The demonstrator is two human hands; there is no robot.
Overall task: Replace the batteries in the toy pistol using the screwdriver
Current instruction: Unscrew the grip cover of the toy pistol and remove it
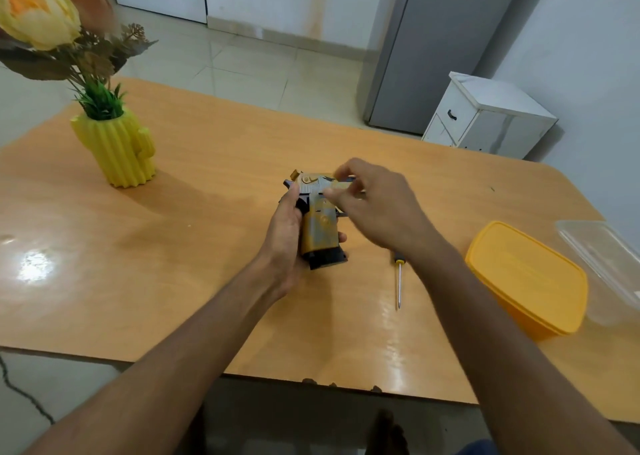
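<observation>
A yellow, grey and black toy pistol (318,226) is held above the middle of the wooden table (194,233), grip toward me. My left hand (285,236) wraps around its grip from the left. My right hand (375,205) is over the barrel end, thumb and fingers pinching the upper part of the pistol; what lies under the fingers is hidden. A screwdriver (399,281) with a thin metal shaft and a dark and yellow handle lies on the table just right of the pistol, partly under my right wrist. No batteries are visible.
A yellow lidded plastic box (526,278) and a clear plastic container (609,264) sit at the table's right edge. A yellow cactus-shaped vase (117,149) with artificial flowers stands at the far left. Beyond the table are a grey fridge (443,46) and a small white cabinet (485,118).
</observation>
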